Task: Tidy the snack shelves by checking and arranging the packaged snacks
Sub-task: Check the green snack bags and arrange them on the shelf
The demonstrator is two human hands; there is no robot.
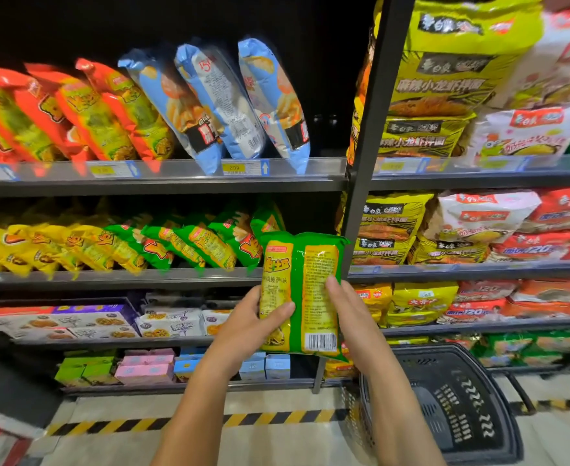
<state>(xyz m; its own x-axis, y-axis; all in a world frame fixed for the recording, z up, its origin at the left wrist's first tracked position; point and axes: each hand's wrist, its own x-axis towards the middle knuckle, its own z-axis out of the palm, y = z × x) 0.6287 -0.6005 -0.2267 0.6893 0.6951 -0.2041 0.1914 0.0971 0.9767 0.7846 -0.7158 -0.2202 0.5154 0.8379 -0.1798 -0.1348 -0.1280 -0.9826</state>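
I hold a green and yellow snack bag [305,264] upright in front of the shelves, its back with the barcode facing me. My left hand [250,326] grips its lower left edge, thumb across the pack. My right hand [351,314] clasps its right side. The bag hangs just right of a row of matching green bags [209,242] leaning on the middle shelf [115,279]. Yellow bags [41,247] fill that shelf's left part.
Red bags [58,109] and blue chip bags [216,102] lean on the upper shelf. A dark upright post [367,136] divides off noodle packs [445,95] on the right. Boxed snacks [75,321] sit lower. A black shopping basket [445,401] stands on the floor at right.
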